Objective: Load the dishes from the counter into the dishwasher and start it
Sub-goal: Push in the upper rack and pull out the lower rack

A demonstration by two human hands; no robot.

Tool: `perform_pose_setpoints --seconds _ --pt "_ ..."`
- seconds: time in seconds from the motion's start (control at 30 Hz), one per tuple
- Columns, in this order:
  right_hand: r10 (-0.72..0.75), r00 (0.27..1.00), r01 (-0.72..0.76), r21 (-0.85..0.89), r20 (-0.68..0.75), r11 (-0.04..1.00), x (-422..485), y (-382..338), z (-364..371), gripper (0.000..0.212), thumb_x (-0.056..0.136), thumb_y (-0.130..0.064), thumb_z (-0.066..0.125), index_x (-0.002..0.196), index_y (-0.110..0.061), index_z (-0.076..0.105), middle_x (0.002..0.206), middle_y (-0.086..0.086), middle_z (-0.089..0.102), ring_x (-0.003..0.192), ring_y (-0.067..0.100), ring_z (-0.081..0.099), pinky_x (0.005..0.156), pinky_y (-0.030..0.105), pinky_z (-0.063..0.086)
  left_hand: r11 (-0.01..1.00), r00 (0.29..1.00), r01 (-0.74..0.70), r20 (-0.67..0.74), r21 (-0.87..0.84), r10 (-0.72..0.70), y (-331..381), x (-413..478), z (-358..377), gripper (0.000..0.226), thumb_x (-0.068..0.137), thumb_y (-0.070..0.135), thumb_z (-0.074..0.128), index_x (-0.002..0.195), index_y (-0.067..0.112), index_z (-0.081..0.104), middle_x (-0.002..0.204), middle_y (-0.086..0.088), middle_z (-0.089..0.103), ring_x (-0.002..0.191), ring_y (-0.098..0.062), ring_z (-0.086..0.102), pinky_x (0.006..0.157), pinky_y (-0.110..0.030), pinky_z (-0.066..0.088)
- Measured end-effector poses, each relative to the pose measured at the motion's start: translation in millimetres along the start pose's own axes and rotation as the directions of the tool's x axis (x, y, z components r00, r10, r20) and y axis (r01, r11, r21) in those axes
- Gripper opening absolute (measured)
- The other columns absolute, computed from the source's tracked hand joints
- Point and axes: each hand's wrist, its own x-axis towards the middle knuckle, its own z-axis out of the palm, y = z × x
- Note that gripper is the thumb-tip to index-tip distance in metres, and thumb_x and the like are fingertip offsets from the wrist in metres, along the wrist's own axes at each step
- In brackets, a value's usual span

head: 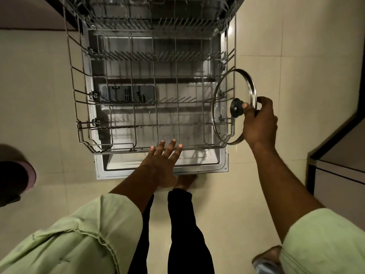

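The dishwasher's lower wire rack [83, 107] is pulled out over the open door [162, 171] and holds no dishes. My right hand [258, 123] grips a round glass lid [223, 115] with a steel rim and a black knob, thumb by the knob and fingers round the rim. The lid stands on edge at the rack's right side. My left hand [164, 161] is spread with straight fingers at the rack's front edge and holds nothing. The upper rack [150, 18] shows at the top.
Beige floor tiles lie on both sides of the door. A dark-edged counter corner [335, 151] is at the right. A dark round object [13, 180] sits at the left edge. My legs and a foot [185, 180] stand just before the door.
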Motion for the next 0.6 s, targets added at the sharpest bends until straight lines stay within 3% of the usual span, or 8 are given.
perform_pose_setpoints --seconds 0.13,0.3,0.47,0.6 --pt "-0.009 0.999 0.008 -0.02 -0.032 1.0 -10 -2 2 0.051 0.098 -0.032 0.057 0.143 -0.018 0.036 0.109 0.01 0.067 0.095 0.027 0.064 0.08 0.032 0.048 1.0 1.0 -0.003 0.004 -0.021 0.003 0 -1 -3 0.098 0.094 0.044 0.055 0.156 0.024 -0.018 0.162 -0.005 -0.026 0.149 -0.032 -0.02 0.12 -0.048 -0.006" --pt "-0.053 0.996 0.046 -0.084 -0.077 0.995 -26 -3 5 0.066 0.093 -0.023 0.065 0.148 -0.02 0.028 0.138 0.009 0.053 0.118 0.028 0.058 0.091 0.033 0.044 1.0 1.0 -0.016 -0.005 -0.024 0.016 -1 -2 -5 0.097 0.095 0.044 0.056 0.156 0.024 -0.017 0.163 -0.006 -0.024 0.15 -0.032 -0.018 0.121 -0.047 -0.004" --pt "-0.101 0.99 0.084 -0.163 -0.096 0.983 -35 2 17 0.065 0.092 -0.011 0.061 0.148 -0.019 0.028 0.127 0.011 0.059 0.107 0.031 0.063 0.086 0.041 0.05 0.999 0.999 -0.027 -0.026 -0.026 0.027 -4 -3 -4 0.095 0.096 0.044 0.055 0.156 0.026 -0.016 0.163 -0.007 -0.023 0.151 -0.032 -0.015 0.121 -0.046 -0.001" --pt "-0.098 0.991 0.082 -0.163 -0.093 0.983 -44 -2 21 0.063 0.094 -0.014 0.06 0.148 -0.018 0.028 0.133 0.011 0.056 0.117 0.03 0.058 0.09 0.037 0.046 0.999 0.999 -0.033 -0.042 -0.043 0.032 -8 -5 -4 0.095 0.095 0.043 0.057 0.156 0.028 -0.014 0.162 -0.007 -0.024 0.151 -0.033 -0.013 0.122 -0.044 0.0"
